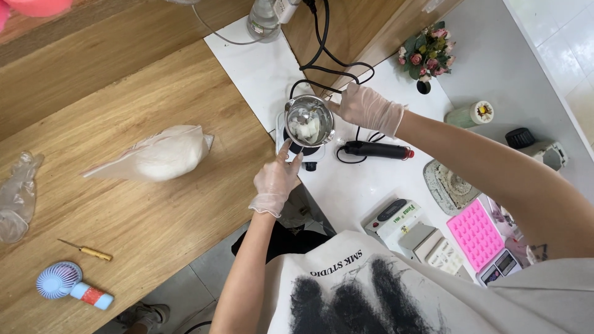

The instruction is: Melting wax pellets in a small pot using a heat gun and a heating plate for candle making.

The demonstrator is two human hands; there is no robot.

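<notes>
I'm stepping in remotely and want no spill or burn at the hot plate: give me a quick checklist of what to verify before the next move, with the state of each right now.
1. Metal pitcher seated on the small hot plate: ok, it sits over the plate.
2. Pitcher steadied: ok, the right hand is at its far side, apparently at the handle.
3. Hands protected: ok, both wear thin clear gloves; the left hand has a finger at the plate's front edge.
4. Contents: white lumps lie in the bottom; melted or not, cannot tell.
5. Black power cord clear of the pitcher: not ok, it loops close behind.
6. Heat setting: cannot tell.
</notes>
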